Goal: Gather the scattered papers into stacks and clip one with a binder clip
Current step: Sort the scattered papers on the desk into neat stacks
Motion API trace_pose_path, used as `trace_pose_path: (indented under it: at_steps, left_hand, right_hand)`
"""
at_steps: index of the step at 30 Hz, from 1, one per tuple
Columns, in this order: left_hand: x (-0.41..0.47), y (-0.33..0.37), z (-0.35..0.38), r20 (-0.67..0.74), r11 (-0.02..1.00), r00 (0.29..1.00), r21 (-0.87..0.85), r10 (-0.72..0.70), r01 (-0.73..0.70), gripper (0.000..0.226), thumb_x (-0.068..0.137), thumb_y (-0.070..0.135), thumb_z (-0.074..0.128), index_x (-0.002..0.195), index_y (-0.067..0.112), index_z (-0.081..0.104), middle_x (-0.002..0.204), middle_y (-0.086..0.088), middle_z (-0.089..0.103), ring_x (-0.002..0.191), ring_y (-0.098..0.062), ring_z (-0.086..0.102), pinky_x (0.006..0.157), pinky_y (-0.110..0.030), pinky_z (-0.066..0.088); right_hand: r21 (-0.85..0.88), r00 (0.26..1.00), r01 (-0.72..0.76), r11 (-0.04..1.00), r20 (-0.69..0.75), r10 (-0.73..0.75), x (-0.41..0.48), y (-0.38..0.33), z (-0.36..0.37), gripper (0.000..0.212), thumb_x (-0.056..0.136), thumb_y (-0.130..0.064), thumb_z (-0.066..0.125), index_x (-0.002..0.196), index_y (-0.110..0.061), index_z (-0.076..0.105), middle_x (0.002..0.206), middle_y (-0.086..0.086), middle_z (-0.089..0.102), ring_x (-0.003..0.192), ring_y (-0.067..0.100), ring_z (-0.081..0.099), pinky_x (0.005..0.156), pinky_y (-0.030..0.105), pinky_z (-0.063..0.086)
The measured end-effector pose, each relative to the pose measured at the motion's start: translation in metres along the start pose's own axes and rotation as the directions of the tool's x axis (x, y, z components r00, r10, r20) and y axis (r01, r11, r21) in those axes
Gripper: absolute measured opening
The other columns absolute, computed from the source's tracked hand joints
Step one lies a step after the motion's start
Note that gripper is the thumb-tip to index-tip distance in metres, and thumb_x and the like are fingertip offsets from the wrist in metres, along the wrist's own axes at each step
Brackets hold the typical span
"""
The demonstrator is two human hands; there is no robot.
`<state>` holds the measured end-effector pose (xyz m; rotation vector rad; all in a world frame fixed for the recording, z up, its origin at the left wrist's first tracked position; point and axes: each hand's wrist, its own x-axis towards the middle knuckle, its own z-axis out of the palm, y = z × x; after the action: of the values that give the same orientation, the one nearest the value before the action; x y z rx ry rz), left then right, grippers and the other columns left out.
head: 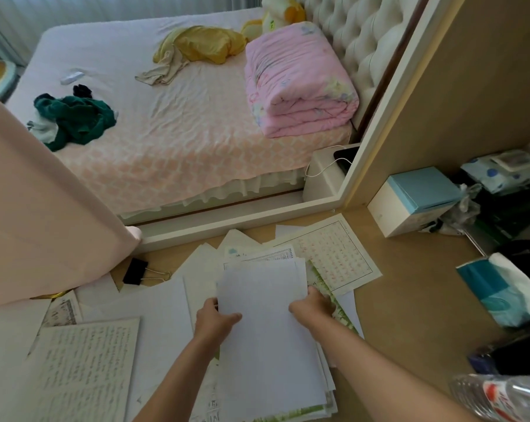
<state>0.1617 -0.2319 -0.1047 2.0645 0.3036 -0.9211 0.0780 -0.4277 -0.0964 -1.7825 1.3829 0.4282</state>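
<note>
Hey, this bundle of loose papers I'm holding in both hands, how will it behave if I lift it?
The paper stack will probably sag, since the left hand and right hand grip only its side edges. It is unclipped with uneven edges, so sheets may slide out. It looks thin, so likely light.

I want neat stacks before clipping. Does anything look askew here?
Yes. The white paper stack that the left hand and right hand hold is fanned, edges misaligned. A red-gridded sheet lies skewed behind it; the black binder clip lies apart, unused.
</note>
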Motion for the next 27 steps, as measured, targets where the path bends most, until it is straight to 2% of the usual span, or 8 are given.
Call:
trace_pose_path:
  at_steps: [4, 7, 11, 15, 20, 23, 25, 27]
  left_hand:
    - [-0.009, -0.003, 0.0, 0.092, 0.993, 0.994, -0.099, -0.05, 0.06, 0.057, 0.076, 0.018, 0.08, 0.12, 0.013, 0.044, 0.114, -0.007, 0.061, 0.096, -0.027, 0.065, 0.079, -0.042, 0.058]
    - [-0.019, -0.009, 0.007, 0.117, 1.0, 0.993, 0.014, -0.004, 0.003, 0.046, 0.079, 0.015, 0.076, 0.117, 0.008, 0.053, 0.113, -0.009, 0.064, 0.092, -0.023, 0.064, 0.07, -0.032, 0.055]
    - [-0.033, -0.02, 0.016, 0.136, 0.994, 0.99, 0.099, 0.029, -0.043, 0.046, 0.072, 0.016, 0.065, 0.117, 0.013, 0.058, 0.111, -0.007, 0.066, 0.095, -0.024, 0.066, 0.083, -0.041, 0.058]
    - [-0.049, -0.017, 0.018, 0.048, 0.991, 0.99, 0.021, 0.134, -0.135, 0.033, 0.085, 0.013, 0.063, 0.117, 0.018, 0.06, 0.113, -0.002, 0.067, 0.098, -0.021, 0.065, 0.089, -0.042, 0.056]
    - [-0.03, -0.002, 0.009, -0.151, 0.964, 0.964, 0.186, 0.219, -0.19, 0.045, 0.083, 0.03, 0.067, 0.126, 0.019, 0.062, 0.13, -0.005, 0.059, 0.119, -0.03, 0.055, 0.101, -0.048, 0.048]
    - [-0.022, 0.004, 0.014, -0.144, 0.914, 0.978, 0.398, 0.151, -0.083, 0.057, 0.084, 0.036, 0.066, 0.136, 0.019, 0.05, 0.14, -0.012, 0.045, 0.13, -0.036, 0.041, 0.109, -0.045, 0.036]
    - [-0.023, 0.005, 0.02, -0.104, 0.935, 0.988, 0.348, 0.114, -0.071, 0.059, 0.081, 0.036, 0.068, 0.134, 0.021, 0.046, 0.135, -0.013, 0.045, 0.123, -0.037, 0.047, 0.106, -0.044, 0.042]
    - [-0.025, 0.003, 0.025, -0.088, 0.97, 0.992, 0.233, 0.086, -0.063, 0.06, 0.079, 0.032, 0.071, 0.131, 0.02, 0.044, 0.13, -0.012, 0.043, 0.112, -0.035, 0.054, 0.098, -0.044, 0.05]
  right_hand:
    - [0.186, 0.997, 0.052, 0.981, 0.052, -0.063, -0.014, 0.009, -0.008, 0.063, 0.074, -0.011, 0.067, 0.128, -0.023, 0.037, 0.121, 0.005, 0.043, 0.096, 0.021, 0.056, 0.073, 0.031, 0.052]
    - [0.22, 0.987, 0.045, 0.974, 0.143, -0.078, -0.017, 0.017, -0.007, 0.068, 0.081, -0.006, 0.069, 0.138, -0.013, 0.032, 0.127, 0.007, 0.053, 0.101, 0.019, 0.052, 0.084, 0.029, 0.047]
    - [0.146, 0.984, 0.094, 0.985, 0.139, -0.114, -0.019, 0.035, -0.008, 0.042, 0.083, -0.003, 0.067, 0.122, -0.013, 0.053, 0.117, 0.003, 0.06, 0.097, 0.02, 0.053, 0.088, 0.029, 0.049]
    - [0.275, 0.984, 0.113, 0.955, 0.103, -0.146, -0.016, 0.044, -0.015, 0.033, 0.08, -0.009, 0.075, 0.111, -0.012, 0.062, 0.103, 0.004, 0.066, 0.091, 0.024, 0.063, 0.078, 0.031, 0.052]
    - [0.372, 0.976, 0.203, 0.906, -0.001, -0.218, -0.01, 0.031, -0.01, 0.055, 0.07, -0.027, 0.076, 0.123, -0.022, 0.06, 0.118, 0.0, 0.066, 0.107, 0.024, 0.063, 0.095, 0.043, 0.054]
    - [0.409, 0.986, 0.144, 0.901, 0.019, -0.167, -0.004, 0.023, -0.004, 0.055, 0.065, -0.021, 0.069, 0.117, -0.032, 0.06, 0.118, 0.003, 0.061, 0.101, 0.025, 0.061, 0.079, 0.036, 0.058]
    - [0.478, 0.988, 0.109, 0.872, 0.045, -0.148, 0.001, 0.02, -0.002, 0.061, 0.064, -0.011, 0.066, 0.119, -0.035, 0.057, 0.123, 0.004, 0.055, 0.098, 0.023, 0.06, 0.064, 0.028, 0.055]
    - [0.521, 0.989, 0.057, 0.851, 0.087, -0.119, 0.002, 0.016, -0.004, 0.071, 0.067, -0.006, 0.068, 0.131, -0.031, 0.05, 0.131, 0.005, 0.049, 0.099, 0.024, 0.06, 0.063, 0.029, 0.055]
